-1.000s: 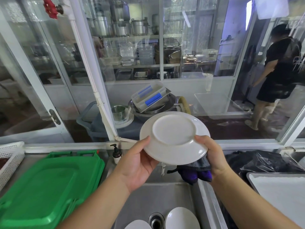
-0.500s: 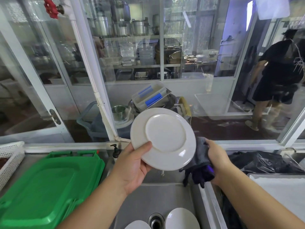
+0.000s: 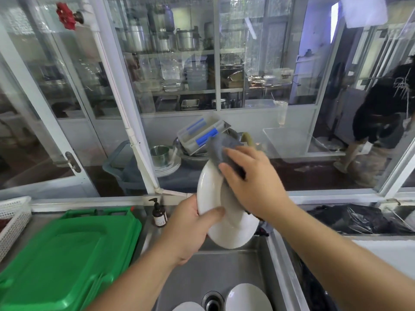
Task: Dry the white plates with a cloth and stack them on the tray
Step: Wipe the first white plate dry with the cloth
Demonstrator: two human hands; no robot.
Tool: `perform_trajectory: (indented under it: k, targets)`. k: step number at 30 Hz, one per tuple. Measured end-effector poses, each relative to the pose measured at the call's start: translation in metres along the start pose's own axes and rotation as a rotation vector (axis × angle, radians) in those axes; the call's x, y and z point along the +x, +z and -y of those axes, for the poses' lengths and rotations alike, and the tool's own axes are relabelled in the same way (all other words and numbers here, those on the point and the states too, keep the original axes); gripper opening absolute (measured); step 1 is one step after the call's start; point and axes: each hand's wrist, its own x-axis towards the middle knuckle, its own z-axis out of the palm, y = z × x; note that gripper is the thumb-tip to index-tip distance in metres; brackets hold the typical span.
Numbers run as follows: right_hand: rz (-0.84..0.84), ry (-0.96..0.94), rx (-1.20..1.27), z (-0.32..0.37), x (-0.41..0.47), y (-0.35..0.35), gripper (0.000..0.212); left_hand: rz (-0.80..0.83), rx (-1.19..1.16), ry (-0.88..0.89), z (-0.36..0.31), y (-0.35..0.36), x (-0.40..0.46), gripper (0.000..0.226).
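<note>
White plate (image 3: 212, 191) tilted on edge | left hand (image 3: 190, 230) grips rim | right hand (image 3: 251, 182) presses grey cloth (image 3: 221, 149)

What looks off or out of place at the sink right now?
Nothing stands out. The left hand holds the white plate tilted over the sink while the right hand presses the grey cloth onto it. Two more plates lie by the drain, intact.
</note>
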Motion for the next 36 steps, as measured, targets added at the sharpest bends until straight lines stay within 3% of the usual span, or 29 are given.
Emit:
perform_trajectory:
  k: [4, 7, 10, 15, 17, 19, 23, 25, 28, 32, 36]
  targets:
    - [0.092, -0.436, -0.170, 0.028, -0.018, 0.005, 0.038, -0.034, 0.114, 0.054, 0.003, -0.006, -0.004, 0.021]
    - [0.022, -0.544, -0.177, 0.033, -0.019, 0.006, 0.035, -0.032, 0.102, 0.060, 0.003, -0.006, -0.008, 0.018]
    - [-0.109, -0.333, -0.039, 0.027, -0.003, 0.002, 0.035, 0.009, -0.022, 0.070, 0.000, -0.002, -0.012, 0.026]
    - [-0.144, 0.237, 0.059, -0.009, 0.019, -0.002, 0.029, -0.066, -0.009, 0.104, 0.002, -0.009, -0.017, 0.038]
    - [-0.146, 0.284, 0.060, -0.013, 0.012, 0.005, 0.029, -0.074, 0.064, 0.116, 0.003, -0.012, -0.017, 0.037]
    - [-0.177, 0.166, 0.049, -0.003, -0.001, 0.011, 0.026, -0.064, 0.137, 0.116, 0.006, -0.010, -0.014, 0.037]
    - [-0.101, -0.302, -0.030, 0.025, -0.022, 0.024, 0.032, -0.090, 0.083, 0.141, 0.006, -0.004, -0.009, 0.026]
    - [-0.059, -0.371, -0.051, 0.028, -0.019, 0.024, 0.035, -0.087, 0.054, 0.155, 0.006, -0.006, -0.007, 0.025]
    - [-0.092, -0.201, 0.021, 0.020, -0.001, 0.016, 0.034, -0.062, 0.014, 0.132, 0.010, -0.011, -0.007, 0.032]
    - [-0.047, 0.189, 0.090, -0.009, 0.029, 0.004, 0.028, -0.122, 0.036, 0.176, 0.008, -0.015, -0.010, 0.034]
    - [0.009, 0.596, 0.462, -0.033, 0.024, 0.015, 0.037, -0.190, 0.091, 0.260, 0.001, -0.016, -0.011, 0.026]
